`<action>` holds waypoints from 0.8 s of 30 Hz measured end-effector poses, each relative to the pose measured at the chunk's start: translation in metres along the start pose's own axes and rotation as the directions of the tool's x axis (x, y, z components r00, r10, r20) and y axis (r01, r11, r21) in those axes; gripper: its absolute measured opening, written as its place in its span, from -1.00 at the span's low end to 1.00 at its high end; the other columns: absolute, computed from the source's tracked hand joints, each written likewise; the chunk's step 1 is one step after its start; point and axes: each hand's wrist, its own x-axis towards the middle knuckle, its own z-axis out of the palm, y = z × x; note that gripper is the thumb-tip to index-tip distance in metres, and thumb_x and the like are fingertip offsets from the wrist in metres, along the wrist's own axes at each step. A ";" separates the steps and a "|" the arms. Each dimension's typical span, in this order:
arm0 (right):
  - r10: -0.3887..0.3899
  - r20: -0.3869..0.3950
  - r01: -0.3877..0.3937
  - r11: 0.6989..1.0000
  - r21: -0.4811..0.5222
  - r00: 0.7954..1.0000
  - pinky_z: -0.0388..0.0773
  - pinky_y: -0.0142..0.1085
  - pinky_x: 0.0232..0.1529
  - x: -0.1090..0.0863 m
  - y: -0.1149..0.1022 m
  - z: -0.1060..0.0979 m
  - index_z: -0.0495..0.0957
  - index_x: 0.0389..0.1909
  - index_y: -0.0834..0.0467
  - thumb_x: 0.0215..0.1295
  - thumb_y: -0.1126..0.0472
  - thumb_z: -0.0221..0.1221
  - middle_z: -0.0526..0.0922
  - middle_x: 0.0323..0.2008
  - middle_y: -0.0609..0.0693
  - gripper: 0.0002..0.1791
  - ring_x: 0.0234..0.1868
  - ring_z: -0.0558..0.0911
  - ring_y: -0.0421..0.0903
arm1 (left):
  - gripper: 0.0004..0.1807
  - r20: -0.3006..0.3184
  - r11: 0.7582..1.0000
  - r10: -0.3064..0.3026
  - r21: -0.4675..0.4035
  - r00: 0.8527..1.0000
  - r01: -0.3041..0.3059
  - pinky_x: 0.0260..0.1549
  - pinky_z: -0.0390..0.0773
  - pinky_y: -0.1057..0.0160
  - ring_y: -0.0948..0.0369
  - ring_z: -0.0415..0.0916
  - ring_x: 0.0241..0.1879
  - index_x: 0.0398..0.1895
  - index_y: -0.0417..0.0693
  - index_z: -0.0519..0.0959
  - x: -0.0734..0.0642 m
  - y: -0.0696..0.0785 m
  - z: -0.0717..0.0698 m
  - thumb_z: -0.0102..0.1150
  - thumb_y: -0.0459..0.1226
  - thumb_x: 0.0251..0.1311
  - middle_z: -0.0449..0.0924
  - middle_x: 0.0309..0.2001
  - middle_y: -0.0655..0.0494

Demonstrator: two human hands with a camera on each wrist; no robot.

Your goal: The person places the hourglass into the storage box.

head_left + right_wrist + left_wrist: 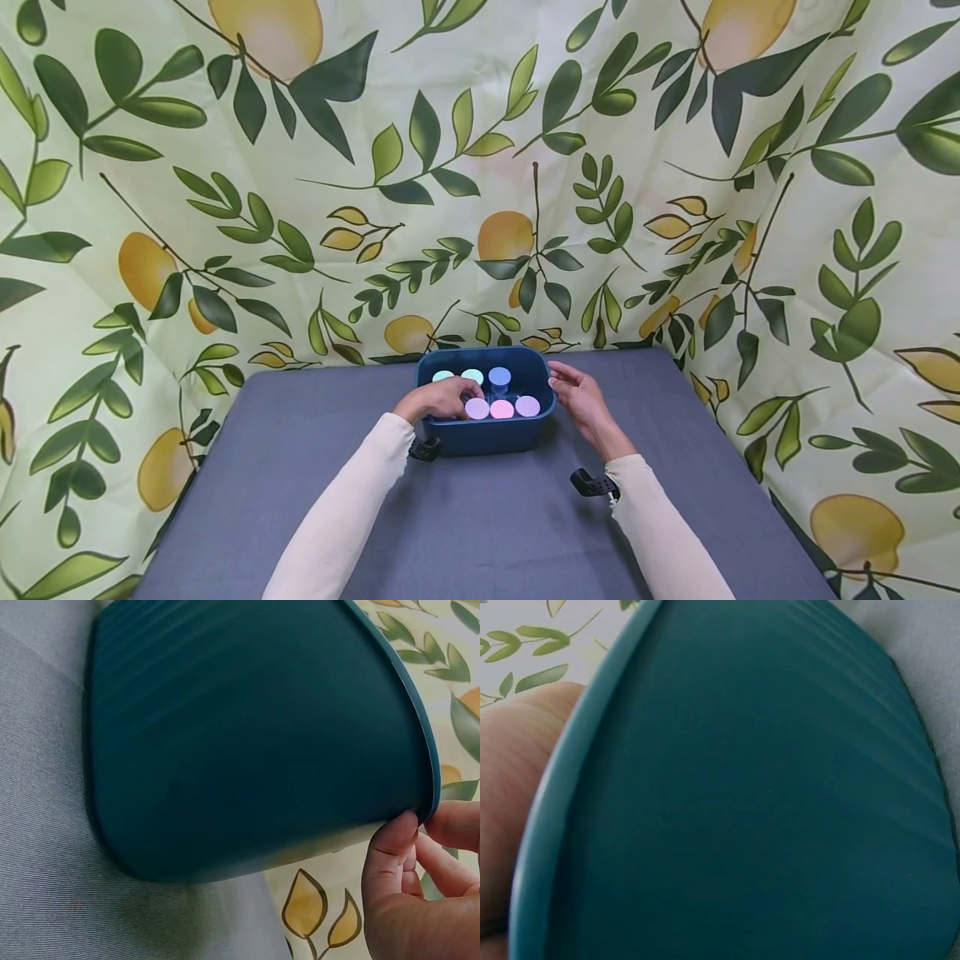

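Note:
A dark blue plastic bin [480, 438] stands near the table's far edge, holding several round-topped pieces. At the back are two mint-topped ones [472, 377] and a blue cylinder [499, 379]. Along the front are a lilac top [477, 408], a pink top [502, 409] and another lilac top [527, 406]. My left hand [442, 398] reaches over the bin's front left corner, fingers down inside beside the front lilac top; what they touch is hidden. At the right end, my right hand [416, 877] pinches the bin's rim between thumb and fingers.
A grey-blue cloth covers the table [495, 525]. Leaf-and-fruit printed fabric [450, 225] hangs directly behind the bin and down both sides. Black wrist straps [592, 483] sit at both sleeve cuffs.

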 end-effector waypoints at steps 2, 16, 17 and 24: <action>-0.005 0.002 0.005 1.000 -0.002 1.000 0.52 -0.47 -0.13 0.000 0.000 0.000 0.41 0.34 0.10 0.43 0.28 0.07 0.45 0.14 0.08 -0.54 0.00 0.47 -0.11 | -0.72 0.006 1.000 -0.011 0.003 1.000 0.011 -0.12 0.48 0.27 0.19 0.44 -0.21 -0.14 -0.05 0.58 0.000 0.000 0.000 0.30 -0.48 0.09 0.61 -0.18 0.11; -0.006 -0.006 0.005 1.000 -0.006 1.000 0.53 -0.45 -0.13 0.001 -0.001 0.000 0.42 0.32 0.06 0.44 0.27 0.06 0.47 0.09 0.01 -0.55 0.00 0.48 -0.11 | -0.71 -0.010 0.999 -0.025 0.042 1.000 0.026 0.13 0.46 0.10 0.15 0.45 -0.09 -0.06 -0.06 0.58 -0.003 0.004 0.000 0.28 -0.44 0.13 0.62 -0.02 0.01; -0.006 -0.005 0.006 1.000 -0.006 1.000 0.53 -0.45 -0.13 0.001 -0.001 0.000 0.42 0.32 0.07 0.44 0.27 0.06 0.47 0.09 0.02 -0.55 0.00 0.47 -0.11 | -0.71 -0.013 0.999 -0.022 0.049 1.000 0.022 0.13 0.46 0.09 0.15 0.45 -0.09 -0.07 -0.07 0.58 -0.003 0.004 0.000 0.29 -0.44 0.13 0.62 -0.02 0.00; -0.010 -0.008 0.010 1.000 -0.010 1.000 0.53 -0.45 -0.13 0.000 0.000 0.000 0.41 0.34 0.08 0.44 0.27 0.07 0.47 0.14 0.04 -0.54 0.00 0.48 -0.13 | -0.73 -0.034 0.994 -0.025 0.102 0.999 0.028 0.04 0.47 0.13 0.14 0.43 -0.14 -0.16 -0.02 0.59 -0.005 0.005 0.001 0.30 -0.46 0.09 0.62 -0.09 0.03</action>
